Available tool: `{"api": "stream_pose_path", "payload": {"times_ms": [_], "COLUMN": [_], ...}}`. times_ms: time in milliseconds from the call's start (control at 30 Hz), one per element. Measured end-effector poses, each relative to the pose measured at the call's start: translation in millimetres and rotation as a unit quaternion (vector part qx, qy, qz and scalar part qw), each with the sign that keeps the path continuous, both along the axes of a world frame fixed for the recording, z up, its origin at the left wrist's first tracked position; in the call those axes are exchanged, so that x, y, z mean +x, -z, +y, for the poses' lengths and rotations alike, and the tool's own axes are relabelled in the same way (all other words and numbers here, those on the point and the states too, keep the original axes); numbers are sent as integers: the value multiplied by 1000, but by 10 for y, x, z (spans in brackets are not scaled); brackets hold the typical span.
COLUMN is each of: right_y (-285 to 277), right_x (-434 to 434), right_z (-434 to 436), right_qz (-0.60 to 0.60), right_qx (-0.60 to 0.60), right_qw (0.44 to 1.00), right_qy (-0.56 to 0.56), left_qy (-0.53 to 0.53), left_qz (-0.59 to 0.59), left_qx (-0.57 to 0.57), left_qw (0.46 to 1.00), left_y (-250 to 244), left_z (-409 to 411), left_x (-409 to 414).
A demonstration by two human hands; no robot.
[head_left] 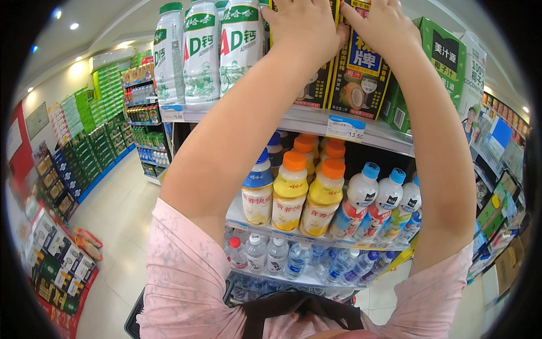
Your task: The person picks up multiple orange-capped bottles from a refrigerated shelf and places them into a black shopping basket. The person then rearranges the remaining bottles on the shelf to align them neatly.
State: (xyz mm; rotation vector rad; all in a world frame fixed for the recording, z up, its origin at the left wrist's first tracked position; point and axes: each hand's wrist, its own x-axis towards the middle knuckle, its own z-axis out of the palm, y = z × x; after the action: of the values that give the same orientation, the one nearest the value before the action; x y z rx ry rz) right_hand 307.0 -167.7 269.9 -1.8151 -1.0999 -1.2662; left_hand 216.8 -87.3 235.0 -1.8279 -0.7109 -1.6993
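Observation:
On the upper shelf [292,116], two black and yellow cartons pictured with coconuts stand side by side. My left hand [307,27] spreads across the upper front of the left carton [319,84], with digits at both of its sides. Over the upper part of the right carton [360,91] lies my right hand [383,25], its thumb towards the gap between the cartons. The top of the picture cuts off the fingertips of both hands. Large white bottles with green caps [241,51] stand left of the cartons. To the right is a green drink carton [442,63].
A price tag [345,127] hangs on the shelf edge. Below are yellow bottles with orange caps [290,199], blue-capped bottles [362,197] and water bottles [277,254]. Stacked boxes [87,156] line the left wall beside a tiled aisle [123,220]. Another stocked shelf [504,127] stands right.

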Motion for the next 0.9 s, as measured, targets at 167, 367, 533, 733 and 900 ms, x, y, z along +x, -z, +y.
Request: {"api": "stream_pose_path", "payload": {"times_ms": [167, 367, 533, 733, 900], "right_y": [54, -41, 81, 67, 65], "right_x": [-59, 34, -114, -108, -157], "right_z": [-62, -126, -163, -119, -97], "right_qz": [-13, 63, 75, 80, 79], "right_qx": [58, 6, 39, 65, 57], "right_qw": [997, 994, 992, 992, 994], "right_qy": [-43, -92, -89, -67, -47], "left_qy": [-27, -13, 12, 22, 18], "left_qz": [-73, -120, -67, -44, -34], "left_qx": [127, 207, 135, 129, 81], "left_qw": [989, 971, 988, 990, 996], "left_y": [88, 99, 151, 175, 180], "left_z": [217, 229, 107, 12, -56], "left_x": [136, 143, 28, -89, -124]}}
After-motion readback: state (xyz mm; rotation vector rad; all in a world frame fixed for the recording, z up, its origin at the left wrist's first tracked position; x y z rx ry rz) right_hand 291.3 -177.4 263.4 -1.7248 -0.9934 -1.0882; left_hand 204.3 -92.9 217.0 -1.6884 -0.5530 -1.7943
